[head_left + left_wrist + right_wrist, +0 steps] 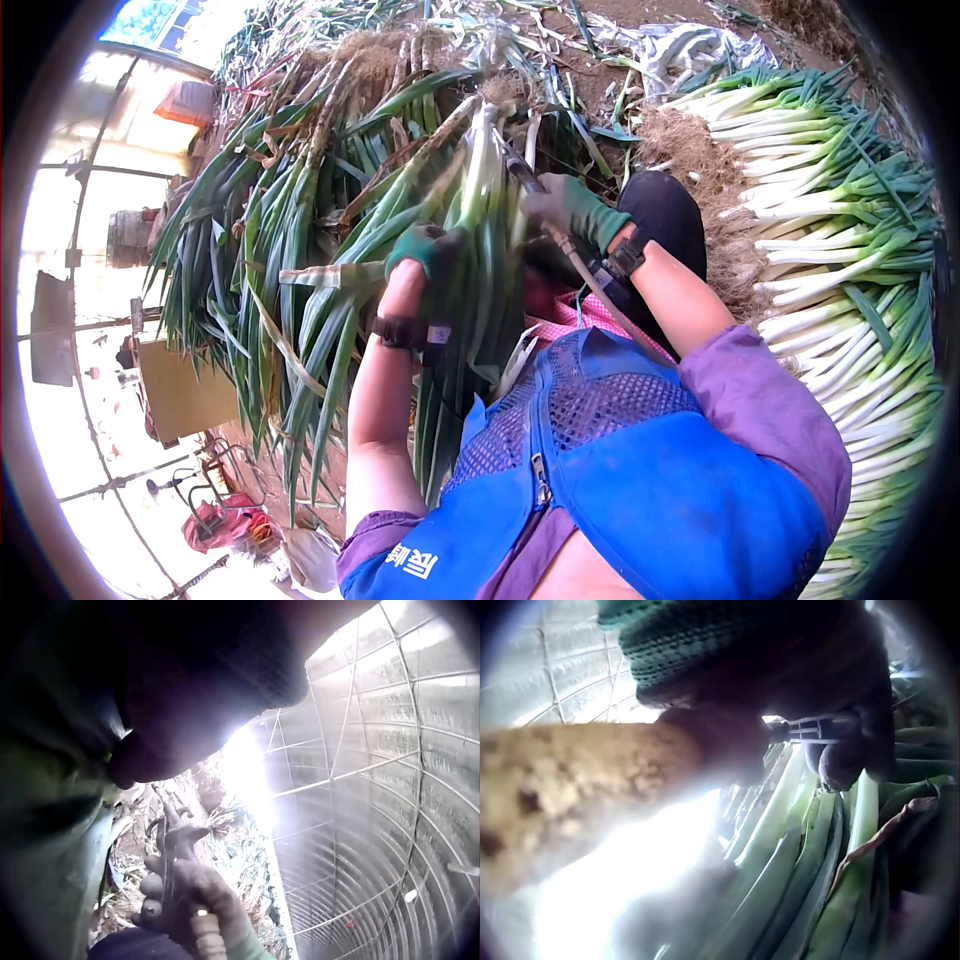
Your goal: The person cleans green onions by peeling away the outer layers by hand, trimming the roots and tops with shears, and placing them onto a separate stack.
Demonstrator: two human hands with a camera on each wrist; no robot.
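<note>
My left hand (428,248), in a green glove with a dark palm, grips a bunch of leeks (478,185) by the leaves. Their white root ends point away from me, and the long green leaves hang down toward my lap. Just right of the bunch, my right hand (575,210) grips a blow gun (520,172). Its tip is close to the white stalks, and a hose (588,275) runs from it back along my vest. In the right wrist view the dark gloved fingers (840,761) curl round the gun above green leaves (810,862).
A heap of untrimmed leeks (290,190) with dry outer leaves lies to the left. Clean white leeks (810,230) lie in a long row at the right, beside a strip of roots (700,170). A white sack (690,50) is at the back.
</note>
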